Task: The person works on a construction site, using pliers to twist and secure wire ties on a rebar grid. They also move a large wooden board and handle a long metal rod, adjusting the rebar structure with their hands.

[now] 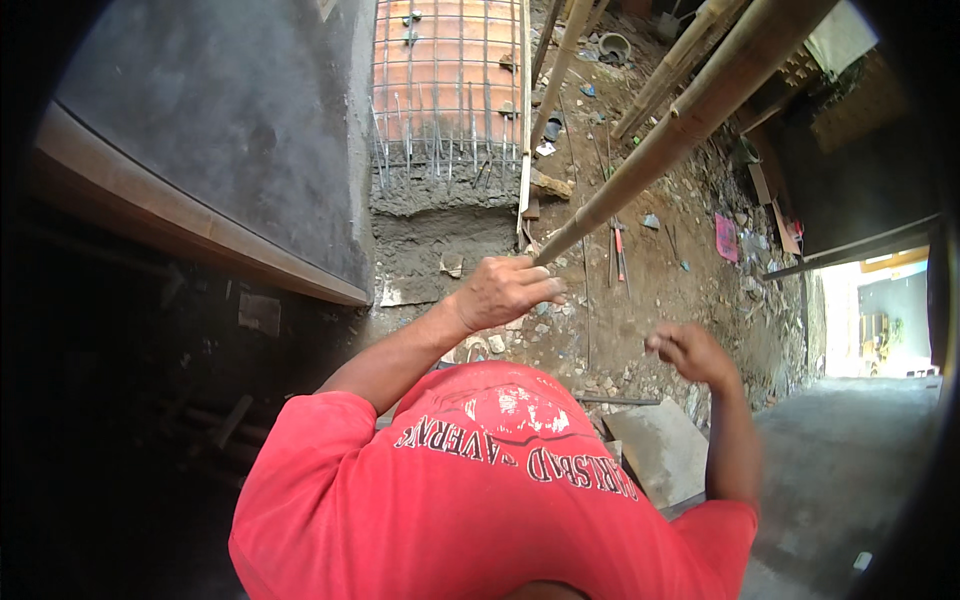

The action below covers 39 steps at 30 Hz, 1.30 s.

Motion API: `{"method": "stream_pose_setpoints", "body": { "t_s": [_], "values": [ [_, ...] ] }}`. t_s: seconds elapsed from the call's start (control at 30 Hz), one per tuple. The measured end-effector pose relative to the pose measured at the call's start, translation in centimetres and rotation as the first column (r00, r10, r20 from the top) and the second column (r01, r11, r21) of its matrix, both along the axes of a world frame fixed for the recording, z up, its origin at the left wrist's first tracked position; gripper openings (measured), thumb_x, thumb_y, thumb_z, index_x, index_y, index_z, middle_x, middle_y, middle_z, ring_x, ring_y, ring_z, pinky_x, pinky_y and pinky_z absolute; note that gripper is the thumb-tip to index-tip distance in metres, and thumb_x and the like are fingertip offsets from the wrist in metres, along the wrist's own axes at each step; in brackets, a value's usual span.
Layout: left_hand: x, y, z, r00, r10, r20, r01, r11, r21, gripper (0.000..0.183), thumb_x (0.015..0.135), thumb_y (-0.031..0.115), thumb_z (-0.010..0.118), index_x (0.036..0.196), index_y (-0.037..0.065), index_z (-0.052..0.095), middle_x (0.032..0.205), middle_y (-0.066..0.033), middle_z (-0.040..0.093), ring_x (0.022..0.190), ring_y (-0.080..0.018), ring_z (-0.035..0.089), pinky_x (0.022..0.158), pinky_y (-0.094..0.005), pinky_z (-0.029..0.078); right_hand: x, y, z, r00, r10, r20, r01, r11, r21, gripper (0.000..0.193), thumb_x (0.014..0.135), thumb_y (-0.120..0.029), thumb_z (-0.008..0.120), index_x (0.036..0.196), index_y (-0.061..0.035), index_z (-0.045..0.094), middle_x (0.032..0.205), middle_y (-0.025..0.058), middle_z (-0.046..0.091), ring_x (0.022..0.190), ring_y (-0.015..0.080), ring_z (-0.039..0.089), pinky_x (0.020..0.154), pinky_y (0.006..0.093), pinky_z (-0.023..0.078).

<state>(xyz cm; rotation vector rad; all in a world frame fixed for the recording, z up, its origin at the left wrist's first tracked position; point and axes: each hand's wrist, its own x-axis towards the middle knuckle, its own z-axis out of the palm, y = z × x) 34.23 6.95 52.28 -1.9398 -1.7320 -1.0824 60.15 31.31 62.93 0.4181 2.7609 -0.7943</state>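
Observation:
My left hand [510, 292] reaches forward with its fingers curled closed, overlapping the lower visible end of a long bamboo pole [690, 125]. Whether it grips the pole or something small cannot be made out. Off to the right, my right hand [690, 352] is raised over the dirt, fingers bent inward and slightly blurred; anything inside them is hidden. Ahead of my left hand lies rough grey wet-looking concrete [440, 235]. Thin steel bars stick up from it, joining a rebar mesh [445, 60] in front of an orange surface.
A smooth grey wall [230, 120] with a projecting ledge [200, 215] borders the left. Rubble and dirt [640, 280] cover the ground, with a red-handled tool [620, 252] and a pink piece [726, 238]. A grey board [660, 455] lies near my right side. More poles [670, 75] lean ahead.

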Motion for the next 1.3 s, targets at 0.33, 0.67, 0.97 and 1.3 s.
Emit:
{"method": "stream_pose_setpoints", "body": {
  "t_s": [0.33, 0.67, 0.97, 1.3],
  "values": [
    [0.5, -3.9, -12.3, 0.825, 0.176, 0.537, 0.084, 0.901, -0.425, 0.023, 0.099, 0.031, 0.061, 0.107, 0.012, 0.07, 0.099, -0.0129, 0.073, 0.092, -0.0366, 0.069, 0.078, -0.0447, 0.054, 1.1, -6.0, -8.3, 0.991, -0.096, -0.089, 0.088, 0.993, -0.083, 0.048, 0.086, -0.031, 0.079, 0.128, -0.0122, 0.065, 0.105, 0.0091, 0.075, 0.1, 0.0321, 0.069, 0.08, 0.0435, 0.051],
    [-4.6, -13.5, -18.4, 0.581, 0.354, 0.733, 0.533, 0.515, -0.671, 0.034, 0.102, 0.036, 0.059, 0.101, 0.005, 0.072, 0.075, -0.0025, 0.065, 0.073, -0.0153, 0.06, 0.072, -0.0331, 0.049, 4.5, 0.3, -7.3, 0.897, -0.37, -0.242, 0.301, 0.912, -0.278, 0.015, 0.085, -0.016, 0.08, 0.099, -0.0092, 0.078, 0.076, 0.0079, 0.07, 0.068, 0.0129, 0.063, 0.064, 0.0285, 0.047],
    [-5.1, -17.8, -20.2, 0.291, 0.617, 0.731, 0.413, 0.608, -0.678, 0.037, 0.1, 0.041, 0.059, 0.111, 0.009, 0.075, 0.085, 0.0001, 0.071, 0.08, -0.0145, 0.063, 0.074, -0.0329, 0.052, 2.3, 3.4, -8.2, 0.908, -0.368, 0.202, 0.199, 0.801, 0.565, 0.021, 0.08, -0.016, 0.08, 0.101, -0.0143, 0.081, 0.085, 0.0132, 0.073, 0.081, 0.0278, 0.07, 0.072, 0.0317, 0.053],
    [-7.2, -11.6, -19.6, 0.827, 0.247, 0.506, 0.089, 0.83, -0.551, 0.014, 0.09, 0.023, 0.072, 0.098, 0.014, 0.078, 0.093, -0.0072, 0.076, 0.085, -0.0299, 0.066, 0.082, -0.039, 0.053, -0.1, 13.2, -9.0, 0.889, -0.388, -0.243, 0.455, 0.687, 0.567, 0.035, 0.084, -0.016, 0.074, 0.118, -0.0123, 0.074, 0.102, 0.0091, 0.077, 0.089, 0.0235, 0.073, 0.08, 0.0379, 0.056]
  ]
}}
